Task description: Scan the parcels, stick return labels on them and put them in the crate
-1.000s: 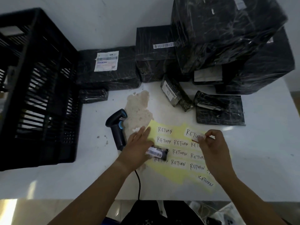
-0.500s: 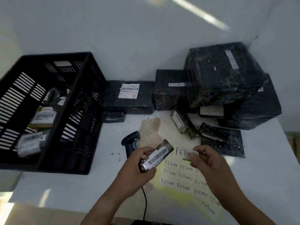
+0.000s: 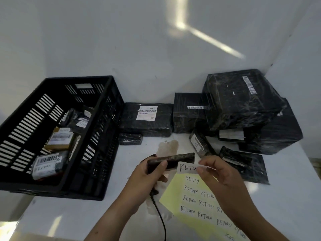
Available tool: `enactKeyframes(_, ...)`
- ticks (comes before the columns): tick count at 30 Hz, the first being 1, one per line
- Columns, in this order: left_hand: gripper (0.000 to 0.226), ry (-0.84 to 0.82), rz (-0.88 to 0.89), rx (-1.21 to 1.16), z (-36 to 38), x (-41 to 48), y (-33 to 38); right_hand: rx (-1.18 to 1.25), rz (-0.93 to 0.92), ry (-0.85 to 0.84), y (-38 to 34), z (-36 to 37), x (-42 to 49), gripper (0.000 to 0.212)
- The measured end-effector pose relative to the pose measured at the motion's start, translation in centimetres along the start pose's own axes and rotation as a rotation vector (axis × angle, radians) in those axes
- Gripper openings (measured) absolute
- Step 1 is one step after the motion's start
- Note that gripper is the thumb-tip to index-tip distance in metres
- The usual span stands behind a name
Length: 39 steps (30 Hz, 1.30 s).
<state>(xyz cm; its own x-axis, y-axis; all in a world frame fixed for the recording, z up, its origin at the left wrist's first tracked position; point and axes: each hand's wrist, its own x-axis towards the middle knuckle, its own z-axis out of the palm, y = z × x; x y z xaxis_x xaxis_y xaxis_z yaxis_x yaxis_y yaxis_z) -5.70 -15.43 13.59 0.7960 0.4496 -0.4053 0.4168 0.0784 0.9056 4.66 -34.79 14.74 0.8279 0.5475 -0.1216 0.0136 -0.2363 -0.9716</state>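
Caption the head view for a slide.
Left hand holds a parcel; right hand pinches a RETURN label beside it.

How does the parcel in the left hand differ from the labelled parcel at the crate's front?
The held parcel is slim and gripped by the left hand; the crate parcel is bulkier and lies in the crate. The crate parcel bears a RETURN label; the held parcel shows none. Both are wrapped.

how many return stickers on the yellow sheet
11 show on the yellow sheet: one sticker top row, two second, three third, four fourth, one by the bottom edge. The right hand may hide more.
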Motion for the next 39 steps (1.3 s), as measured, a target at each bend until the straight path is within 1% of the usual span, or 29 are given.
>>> enactKeyframes(1, 0.035, 0.007, -0.016, 0.015, 0.0, 0.0, 0.2, -0.037, -0.009, -0.004, 0.0, 0.0, 0.0, 0.001)
enactKeyframes(2, 0.038, 0.006, -0.020, 0.033, 0.0, 0.1, 0.1, -0.069, -0.019, -0.009, -0.1, 0.0, -0.1, 0.001)
enactKeyframes(3, 0.037, 0.004, -0.029, 0.031, 0.0, 0.1, 0.1, -0.102, -0.032, -0.011, -0.3, 0.0, -0.2, 0.002)
enactKeyframes(6, 0.014, 0.020, -0.042, -0.065, 0.2, 0.2, -0.1, -0.168, -0.075, 0.009, -0.9, 0.4, -0.5, 0.011)
enactKeyframes(7, 0.009, 0.027, -0.041, -0.090, 0.3, 0.2, -0.1, -0.176, -0.087, 0.016, -0.9, 0.5, -0.5, 0.013)
enactKeyframes(8, 0.009, 0.027, -0.029, -0.097, 0.4, 0.1, -0.2, -0.187, -0.098, 0.017, -0.9, 0.6, -0.4, 0.012)
enactKeyframes(11, 0.011, 0.007, 0.061, -0.094, 0.7, -0.4, 0.3, -0.226, -0.118, 0.014, -0.9, 0.8, -0.2, 0.010)
enactKeyframes(13, 0.011, -0.003, 0.080, -0.109, 0.8, -0.7, 0.6, -0.227, -0.111, 0.011, -0.9, 0.8, 0.0, 0.007)
enactKeyframes(18, 0.015, 0.008, 0.071, -0.148, 1.0, -1.2, 0.6, -0.208, -0.102, 0.009, -1.0, 0.9, 0.1, 0.004)
enactKeyframes(22, 0.021, 0.002, 0.063, -0.112, 1.3, -1.3, 0.6, -0.222, -0.102, 0.013, -0.8, 1.1, 0.1, 0.001)
enactKeyframes(26, 0.016, -0.005, 0.067, -0.126, 1.4, -1.5, 0.6, -0.258, -0.069, 0.020, -0.3, 1.3, -0.1, 0.009)
enactKeyframes(30, 0.020, -0.011, 0.069, -0.154, 1.5, -1.6, 0.6, -0.253, -0.067, 0.028, -0.3, 1.6, -0.3, 0.005)
enactKeyframes(32, 0.024, -0.014, 0.069, -0.165, 1.6, -1.7, 0.8, -0.265, -0.079, 0.026, -0.2, 1.6, -0.3, 0.005)
enactKeyframes(35, 0.038, -0.023, 0.083, -0.162, 1.7, -1.9, 0.9, -0.274, -0.109, 0.050, -0.3, 1.8, -0.5, 0.005)
enactKeyframes(37, 0.037, -0.023, 0.095, -0.143, 1.8, -2.0, 0.8, -0.292, -0.130, 0.078, -0.3, 1.9, -0.4, 0.002)
enactKeyframes(39, 0.032, -0.015, 0.110, -0.092, 1.9, -2.0, 0.6, -0.345, -0.172, 0.103, -0.2, 2.0, -0.4, 0.003)
